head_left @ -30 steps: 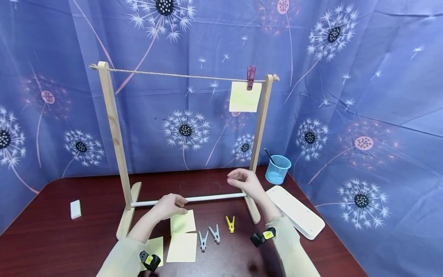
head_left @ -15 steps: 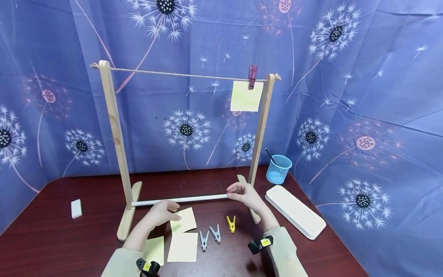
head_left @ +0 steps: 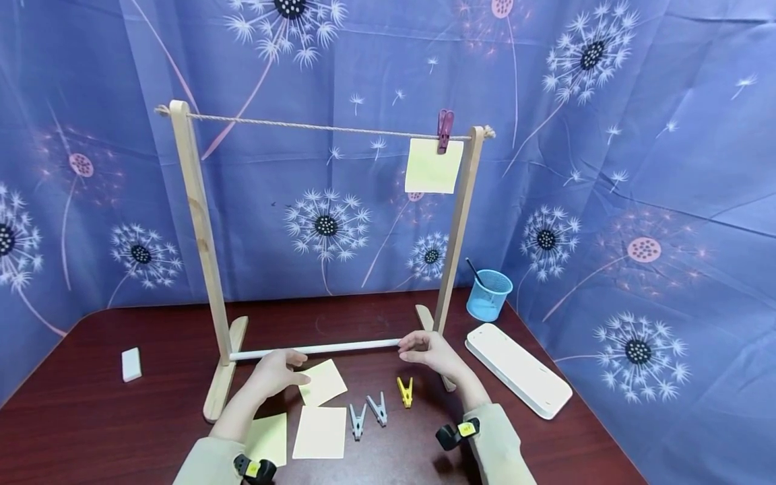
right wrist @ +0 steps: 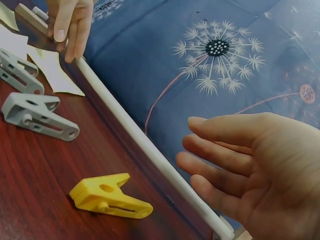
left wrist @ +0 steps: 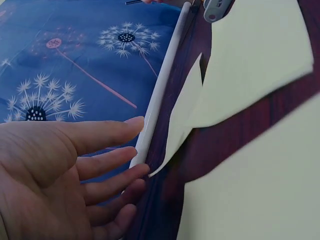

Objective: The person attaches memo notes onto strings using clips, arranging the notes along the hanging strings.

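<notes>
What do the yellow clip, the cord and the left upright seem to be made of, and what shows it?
Yellow clip: probably plastic, with a slight sheen and moulded-looking edges.
Cord: apparently natural fibre, perhaps jute; matt, tan and twisted-looking.
Left upright: likely wood, smooth and pale with dark knot-like marks.

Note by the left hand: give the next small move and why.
The left hand should probably pinch the note by its curled edge: in the left wrist view, that edge lies right by the fingers, which aren't closed on it.
</notes>
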The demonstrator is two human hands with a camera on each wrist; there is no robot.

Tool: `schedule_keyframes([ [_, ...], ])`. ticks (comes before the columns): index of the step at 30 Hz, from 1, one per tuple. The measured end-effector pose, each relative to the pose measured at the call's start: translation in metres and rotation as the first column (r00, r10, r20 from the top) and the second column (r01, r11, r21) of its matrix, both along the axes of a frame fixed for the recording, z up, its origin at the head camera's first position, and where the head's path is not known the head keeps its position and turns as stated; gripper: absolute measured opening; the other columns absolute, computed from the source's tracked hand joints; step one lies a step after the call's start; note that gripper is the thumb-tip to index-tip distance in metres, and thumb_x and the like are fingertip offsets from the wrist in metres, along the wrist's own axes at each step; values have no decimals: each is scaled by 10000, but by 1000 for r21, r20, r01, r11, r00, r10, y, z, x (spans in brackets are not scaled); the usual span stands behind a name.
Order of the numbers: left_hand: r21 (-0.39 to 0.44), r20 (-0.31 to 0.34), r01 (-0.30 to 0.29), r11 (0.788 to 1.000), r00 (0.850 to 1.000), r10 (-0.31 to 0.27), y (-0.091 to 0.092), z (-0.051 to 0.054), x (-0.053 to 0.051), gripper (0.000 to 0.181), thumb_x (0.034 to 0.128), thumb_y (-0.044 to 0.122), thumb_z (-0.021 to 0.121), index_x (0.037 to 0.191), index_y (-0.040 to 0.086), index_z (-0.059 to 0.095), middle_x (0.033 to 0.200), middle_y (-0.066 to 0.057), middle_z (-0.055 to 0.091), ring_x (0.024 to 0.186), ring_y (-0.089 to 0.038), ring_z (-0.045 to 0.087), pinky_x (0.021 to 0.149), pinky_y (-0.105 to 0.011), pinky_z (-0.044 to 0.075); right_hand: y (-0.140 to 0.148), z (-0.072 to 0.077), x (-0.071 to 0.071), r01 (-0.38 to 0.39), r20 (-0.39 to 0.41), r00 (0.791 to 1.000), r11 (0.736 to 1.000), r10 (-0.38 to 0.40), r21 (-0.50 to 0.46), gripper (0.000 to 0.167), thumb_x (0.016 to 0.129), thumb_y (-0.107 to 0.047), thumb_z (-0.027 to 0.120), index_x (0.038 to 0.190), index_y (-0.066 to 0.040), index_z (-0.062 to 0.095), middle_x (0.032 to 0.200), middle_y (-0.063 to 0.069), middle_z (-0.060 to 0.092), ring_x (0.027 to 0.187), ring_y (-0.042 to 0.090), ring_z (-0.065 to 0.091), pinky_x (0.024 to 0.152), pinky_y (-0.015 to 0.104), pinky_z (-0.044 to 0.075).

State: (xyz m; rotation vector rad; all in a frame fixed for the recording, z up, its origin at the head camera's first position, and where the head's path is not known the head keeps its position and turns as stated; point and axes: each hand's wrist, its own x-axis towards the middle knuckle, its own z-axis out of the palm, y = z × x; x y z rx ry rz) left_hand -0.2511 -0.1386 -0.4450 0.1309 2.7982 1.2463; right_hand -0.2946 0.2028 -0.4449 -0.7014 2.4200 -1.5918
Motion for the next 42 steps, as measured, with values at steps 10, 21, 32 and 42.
schedule_keyframes([
  [10, -94, 23, 25, 995, 999, -23, 3, -3, 1, 497, 707, 135, 850, 1131, -49, 668, 1073, -186, 684, 1048, -367, 617, 914, -488, 482, 7, -1, 2, -52, 1, 999, 994, 53, 99, 320, 876, -35, 692, 1125, 147, 607, 1037, 304, 668, 936, 250, 674, 806, 188, 501],
  [21, -245, -4, 55, 968, 998, -58, 9, -6, 6, 597, 661, 190, 902, 1149, -43, 650, 1004, -155, 591, 932, -296, 590, 832, -463, 499, 13, -7, 0, -195, 119, 977, 966, 176, 171, 288, 827, 58, 704, 1082, 150, 609, 1009, 270, 681, 909, 203, 681, 778, 240, 552],
  [32, -290, -13, 32, 956, 999, -38, 13, -6, 8, 584, 654, 167, 905, 1149, -5, 647, 1024, -152, 596, 982, -336, 581, 833, -465, 503, 17, -4, 3, -257, 169, 959, 952, 229, 168, 279, 779, 120, 709, 1040, 143, 615, 991, 267, 683, 864, 114, 644, 733, 198, 540],
  [42, -234, 17, 4, 972, 1000, 0, 12, -8, 1, 610, 605, 111, 928, 1138, -20, 661, 1091, -186, 644, 1030, -349, 607, 891, -485, 498, 15, -9, 0, -205, 145, 973, 958, 178, 199, 196, 760, 148, 709, 939, 142, 628, 885, 246, 696, 757, 97, 639, 645, 174, 500],
])
